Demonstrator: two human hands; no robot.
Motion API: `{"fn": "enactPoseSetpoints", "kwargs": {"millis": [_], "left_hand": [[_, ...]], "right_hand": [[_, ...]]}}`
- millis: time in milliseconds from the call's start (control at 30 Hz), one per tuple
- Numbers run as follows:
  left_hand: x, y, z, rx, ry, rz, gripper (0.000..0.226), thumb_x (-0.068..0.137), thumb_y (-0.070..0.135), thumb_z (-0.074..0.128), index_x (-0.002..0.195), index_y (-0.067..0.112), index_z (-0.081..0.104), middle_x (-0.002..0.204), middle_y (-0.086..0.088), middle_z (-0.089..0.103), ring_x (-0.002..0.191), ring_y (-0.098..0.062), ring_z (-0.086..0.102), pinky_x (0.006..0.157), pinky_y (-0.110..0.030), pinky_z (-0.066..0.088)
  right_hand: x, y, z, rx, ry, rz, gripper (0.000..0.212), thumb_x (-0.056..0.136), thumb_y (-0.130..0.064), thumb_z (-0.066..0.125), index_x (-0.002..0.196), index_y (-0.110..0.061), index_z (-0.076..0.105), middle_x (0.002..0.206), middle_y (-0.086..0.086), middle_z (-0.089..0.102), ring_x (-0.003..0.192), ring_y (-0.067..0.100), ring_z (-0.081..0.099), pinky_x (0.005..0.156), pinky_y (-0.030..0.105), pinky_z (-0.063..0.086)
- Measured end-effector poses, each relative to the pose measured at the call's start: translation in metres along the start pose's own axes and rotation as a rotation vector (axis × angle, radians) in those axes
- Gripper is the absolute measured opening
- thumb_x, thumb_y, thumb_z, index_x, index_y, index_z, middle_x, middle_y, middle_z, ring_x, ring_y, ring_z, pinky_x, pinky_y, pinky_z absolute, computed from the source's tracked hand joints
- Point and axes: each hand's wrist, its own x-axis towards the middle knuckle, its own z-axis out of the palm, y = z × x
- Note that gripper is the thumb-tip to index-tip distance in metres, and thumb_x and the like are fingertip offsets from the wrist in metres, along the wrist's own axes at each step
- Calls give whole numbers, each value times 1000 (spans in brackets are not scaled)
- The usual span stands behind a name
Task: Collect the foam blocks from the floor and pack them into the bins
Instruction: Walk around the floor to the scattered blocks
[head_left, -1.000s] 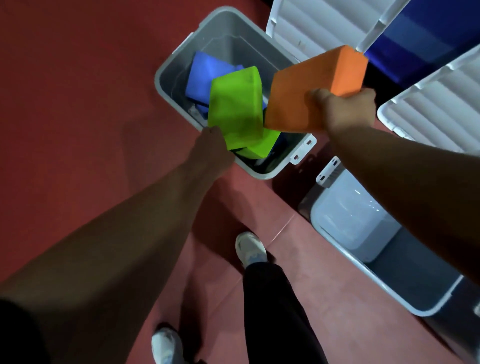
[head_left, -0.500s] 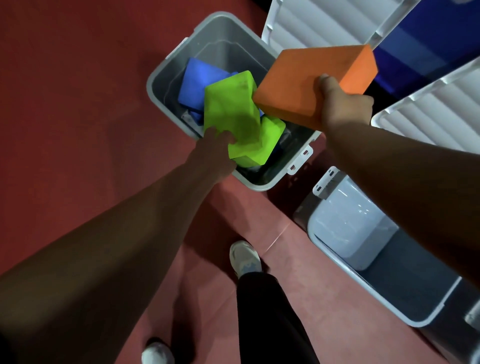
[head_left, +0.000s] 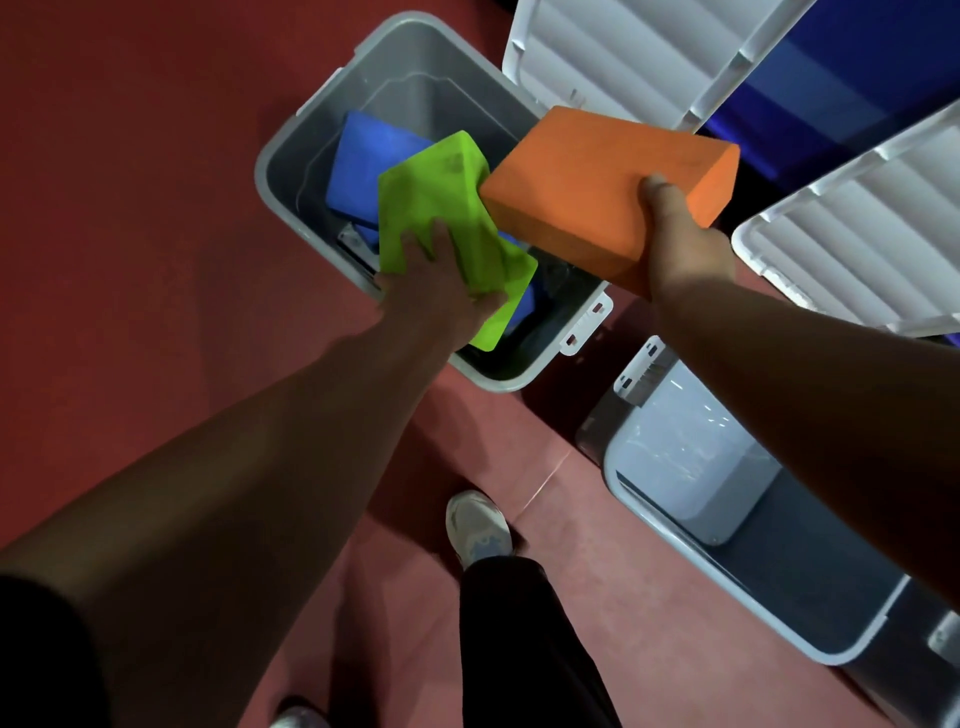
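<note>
Left hand (head_left: 431, 291) fingers gripping green block (head_left: 436, 197) now lower in bin (head_left: 441, 67), right hand (head_left: 685, 254) fingers still clutching orange block (head_left: 597, 171)

Left bin (head_left: 291, 150) crowded w/ blocks; right bin (head_left: 691, 535) roomy.

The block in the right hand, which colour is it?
Orange block, clearest in head view.

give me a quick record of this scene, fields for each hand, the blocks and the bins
left hand: grips the green block, tilted inside the grey bin
right hand: grips the orange block by its near edge, held above that bin's right side
already in bin: blue block, partly under the green one
second bin: to the right, lid open
floor: red
</note>
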Motion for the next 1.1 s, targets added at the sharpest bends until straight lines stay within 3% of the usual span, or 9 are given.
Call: {"fn": "enactPoseSetpoints", "kwargs": {"millis": [100,200,367,467,600,767,867,1000,1100], "left_hand": [[-1,4,-2,-59,90,-19,123,71,79,53,163,13,7,158,-25,27,133,-52,46,105,-62,45],[-8,-4,-13,-176,165,176,87,90,49,52,164,33,10,163,-19,19,139,-47,41,108,-58,45],[-12,-28,-13,-82,422,279,44,91,33,55,135,31,60,157,-32,32,134,-50,46,108,-50,43],[-9,-38,-18,-9,363,238,59,85,56,58,136,29,48,151,-24,41,129,-42,46,112,-44,42],[-15,-35,-32,-180,417,254,63,75,43,68,133,23,53,138,-20,43,107,-43,59,94,-47,54],[-20,-20,-61,-222,438,164,60,79,45,68,136,30,55,130,-7,56,112,-32,63,93,-45,54],[-16,-21,-68,-169,617,298,58,78,37,63,134,26,59,139,-8,55,116,-31,63,91,-47,56],[18,-30,-78,14,441,361,70,74,29,82,139,28,54,167,-14,25,142,-36,44,114,-41,40],[35,-38,-59,339,233,279,69,86,25,72,150,19,47,165,-17,29,149,-38,35,119,-48,34]], "right_hand": [[3,8,-1,52,36,20,84,53,-83,70,112,-24,65,101,-6,74,89,18,73,90,39,59],[7,15,1,105,90,49,99,50,-84,71,127,-22,61,105,-6,72,91,19,72,89,40,59],[18,28,4,49,107,73,106,34,-76,83,121,-20,59,102,-3,72,82,22,74,78,43,63],[24,40,4,-2,84,65,111,28,-77,87,119,-21,56,104,-3,71,84,21,74,76,42,62],[23,47,2,-55,94,-25,108,28,-81,87,113,-25,50,109,-2,65,89,22,72,76,46,63],[15,46,-4,-88,97,-151,91,44,-72,87,110,-28,43,113,-3,60,92,22,70,75,47,63],[13,44,-5,-121,94,-132,94,41,-75,86,111,-29,43,115,-2,58,96,25,68,78,49,62],[7,42,-6,-127,73,-125,93,46,-73,83,116,-26,45,116,-1,60,97,23,67,83,47,61],[4,42,-4,-103,69,-143,92,48,-73,82,118,-26,46,117,-3,60,99,21,66,87,46,59]]}}
